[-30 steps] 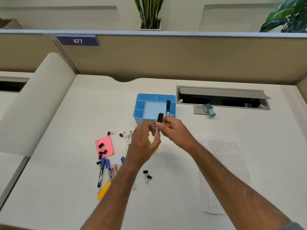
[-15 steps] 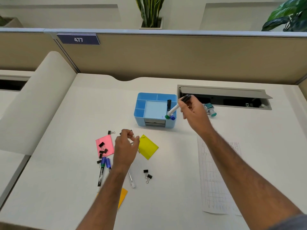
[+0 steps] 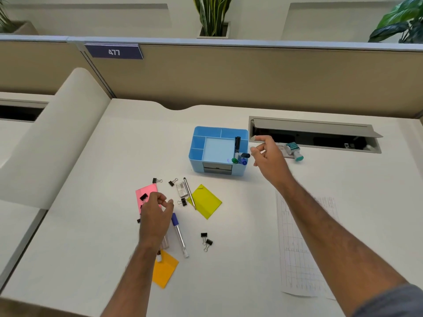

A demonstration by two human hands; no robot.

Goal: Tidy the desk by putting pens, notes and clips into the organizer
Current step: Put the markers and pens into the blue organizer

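Beside the blue organizer (image 3: 207, 145) on the worktop (image 3: 251, 225), our right hand (image 3: 267, 156) hovers with loose, empty fingers, just right of the markers (image 3: 239, 154) standing in its right compartment. Our left hand (image 3: 155, 213) hangs half-curled, holding nothing, above the pink note (image 3: 146, 191), binder clips (image 3: 206, 241) and blue-capped pen (image 3: 179, 234) scattered nearer us.

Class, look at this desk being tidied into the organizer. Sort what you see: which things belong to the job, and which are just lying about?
Belong to the job:
blue organizer
blue-capped pen
silver pen
pink note
yellow note
orange note
binder clips

Just lying about:
printed sheet
teal stamp
cable tray
potted plants
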